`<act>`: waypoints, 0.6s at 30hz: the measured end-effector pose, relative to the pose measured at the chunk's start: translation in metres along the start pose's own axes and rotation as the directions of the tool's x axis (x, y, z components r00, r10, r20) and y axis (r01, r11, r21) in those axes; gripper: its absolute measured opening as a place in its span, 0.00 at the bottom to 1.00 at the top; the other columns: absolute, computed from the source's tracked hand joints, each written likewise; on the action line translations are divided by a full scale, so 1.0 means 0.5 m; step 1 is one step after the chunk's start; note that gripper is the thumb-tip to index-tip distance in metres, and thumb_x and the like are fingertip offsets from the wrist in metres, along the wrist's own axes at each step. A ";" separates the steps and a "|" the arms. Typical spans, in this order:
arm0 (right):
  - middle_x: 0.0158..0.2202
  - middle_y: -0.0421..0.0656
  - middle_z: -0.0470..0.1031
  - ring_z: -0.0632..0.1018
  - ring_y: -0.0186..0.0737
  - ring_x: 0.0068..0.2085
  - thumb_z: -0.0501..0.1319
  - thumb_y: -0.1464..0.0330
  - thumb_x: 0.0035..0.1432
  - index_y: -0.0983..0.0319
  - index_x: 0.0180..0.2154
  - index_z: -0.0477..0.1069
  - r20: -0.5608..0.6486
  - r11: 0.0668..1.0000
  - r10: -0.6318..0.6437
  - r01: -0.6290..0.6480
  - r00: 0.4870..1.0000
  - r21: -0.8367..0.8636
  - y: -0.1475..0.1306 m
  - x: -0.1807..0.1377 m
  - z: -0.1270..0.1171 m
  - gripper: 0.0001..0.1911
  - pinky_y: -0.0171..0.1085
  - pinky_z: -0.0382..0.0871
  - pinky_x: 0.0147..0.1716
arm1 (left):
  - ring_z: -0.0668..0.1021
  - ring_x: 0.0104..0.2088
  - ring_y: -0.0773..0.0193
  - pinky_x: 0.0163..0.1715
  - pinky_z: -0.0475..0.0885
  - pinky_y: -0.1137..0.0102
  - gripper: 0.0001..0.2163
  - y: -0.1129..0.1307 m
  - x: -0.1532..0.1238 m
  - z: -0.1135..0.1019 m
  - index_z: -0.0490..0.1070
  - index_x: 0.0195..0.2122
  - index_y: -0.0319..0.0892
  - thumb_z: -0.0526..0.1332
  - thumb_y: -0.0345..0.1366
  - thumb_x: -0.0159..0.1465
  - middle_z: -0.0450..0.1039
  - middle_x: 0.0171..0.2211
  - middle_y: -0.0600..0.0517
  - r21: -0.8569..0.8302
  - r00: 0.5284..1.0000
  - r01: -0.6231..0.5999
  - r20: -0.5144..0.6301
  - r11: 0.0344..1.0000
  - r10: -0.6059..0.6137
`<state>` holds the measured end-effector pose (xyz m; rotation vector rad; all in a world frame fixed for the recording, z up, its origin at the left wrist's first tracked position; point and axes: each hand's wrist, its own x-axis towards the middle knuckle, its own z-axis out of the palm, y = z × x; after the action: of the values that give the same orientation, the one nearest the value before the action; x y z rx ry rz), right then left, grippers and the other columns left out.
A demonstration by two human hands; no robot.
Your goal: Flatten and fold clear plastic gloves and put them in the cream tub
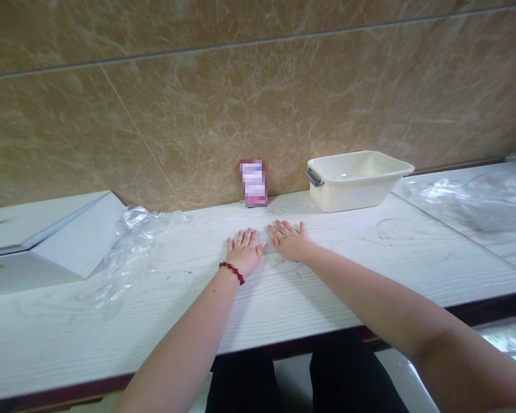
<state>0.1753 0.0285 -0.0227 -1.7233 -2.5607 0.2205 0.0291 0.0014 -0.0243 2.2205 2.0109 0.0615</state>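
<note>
The left hand [246, 255] is lying palm down on the table [189, 321], spread open, its fingers pointing toward the wall [189, 126]; a red bracelet [232, 268] is circling that wrist; the right hand [289, 242] is resting just beside it, also flat and open, its fingers pointing forward and leftward; beyond both, near the fingertips, a pixelated slab [254, 182] is standing against the wall, its long axis running nearly upright, its top tipping slightly left, its broad face turning toward the person; to its right a cream tub [352, 198] is sitting lengthwise along the wall, its grey handle [313, 177] facing the slab; farther left, clear plastic [133, 246] is lying crumpled beside a white box [81, 235].
</note>
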 end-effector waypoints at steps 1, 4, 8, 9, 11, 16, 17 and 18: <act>0.59 0.41 0.38 0.43 0.45 0.58 0.36 0.62 0.57 0.55 0.57 0.40 0.013 1.000 0.010 -0.010 1.000 0.002 0.002 0.000 -0.002 0.25 0.62 0.31 0.47 | 0.44 0.58 0.55 0.52 0.39 0.51 0.26 -0.004 -0.001 -0.002 0.43 0.57 0.42 0.35 0.47 0.59 0.38 0.59 0.51 0.007 1.000 0.009 0.008 1.000 -0.009; 0.59 0.39 0.37 0.41 0.47 0.58 0.35 0.61 0.57 0.53 0.57 0.38 0.041 0.999 0.042 -0.042 0.998 0.006 0.009 0.002 -0.004 0.25 0.63 0.29 0.46 | 0.42 0.58 0.53 0.52 0.37 0.51 0.28 -0.016 -0.003 -0.007 0.43 0.57 0.42 0.35 0.50 0.58 0.36 0.59 0.49 0.028 0.999 0.047 0.027 0.999 -0.047; 0.60 0.38 0.36 0.39 0.48 0.58 0.34 0.59 0.57 0.51 0.57 0.37 0.063 0.996 0.093 -0.093 0.994 -0.002 0.019 0.006 -0.003 0.25 0.63 0.27 0.46 | 0.40 0.57 0.52 0.51 0.36 0.50 0.31 -0.031 -0.007 -0.017 0.41 0.58 0.43 0.36 0.54 0.56 0.34 0.59 0.48 0.045 0.992 0.090 0.088 0.995 -0.094; 0.60 0.38 0.36 0.39 0.48 0.58 0.34 0.58 0.57 0.51 0.57 0.37 0.065 0.994 0.107 -0.107 0.992 -0.006 0.021 0.007 -0.002 0.25 0.63 0.27 0.46 | 0.40 0.57 0.51 0.51 0.36 0.50 0.32 -0.036 -0.008 -0.019 0.41 0.58 0.43 0.37 0.55 0.55 0.34 0.59 0.47 0.048 0.990 0.095 0.100 0.994 -0.099; 0.60 0.39 0.35 0.38 0.48 0.58 0.34 0.57 0.56 0.51 0.57 0.37 0.069 0.991 0.137 -0.136 0.988 -0.011 0.026 0.010 0.001 0.26 0.63 0.26 0.45 | 0.40 0.57 0.51 0.51 0.36 0.49 0.31 -0.046 -0.010 -0.022 0.41 0.58 0.44 0.37 0.54 0.56 0.35 0.59 0.47 0.055 0.990 0.091 0.100 0.994 -0.096; 0.60 0.41 0.35 0.37 0.49 0.58 0.34 0.56 0.55 0.52 0.57 0.37 0.060 0.983 0.185 -0.185 0.981 -0.014 0.039 0.015 0.005 0.27 0.63 0.27 0.45 | 0.45 0.57 0.52 0.50 0.42 0.50 0.24 -0.072 -0.011 -0.027 0.52 0.55 0.46 0.39 0.47 0.59 0.41 0.58 0.45 0.069 0.996 0.093 -0.013 0.993 -0.093; 0.60 0.41 0.35 0.37 0.49 0.58 0.34 0.56 0.55 0.52 0.57 0.38 0.054 0.982 0.190 -0.190 0.980 -0.014 0.041 0.016 0.005 0.27 0.64 0.27 0.45 | 0.47 0.57 0.52 0.50 0.43 0.50 0.22 -0.075 -0.010 -0.029 0.55 0.53 0.46 0.39 0.46 0.59 0.43 0.58 0.45 0.074 0.994 0.107 -0.041 0.992 -0.104; 0.60 0.41 0.35 0.37 0.49 0.58 0.34 0.56 0.55 0.53 0.57 0.38 0.049 0.981 0.195 -0.194 0.980 -0.014 0.043 0.016 0.004 0.27 0.64 0.27 0.45 | 0.48 0.57 0.51 0.50 0.44 0.50 0.21 -0.078 -0.009 -0.031 0.58 0.51 0.46 0.40 0.45 0.60 0.45 0.57 0.44 0.078 0.991 0.123 -0.068 0.989 -0.118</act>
<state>0.1915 0.0437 -0.0283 -1.9978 -2.4282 0.2630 -0.0117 0.0020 -0.0140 2.1645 2.2151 0.0367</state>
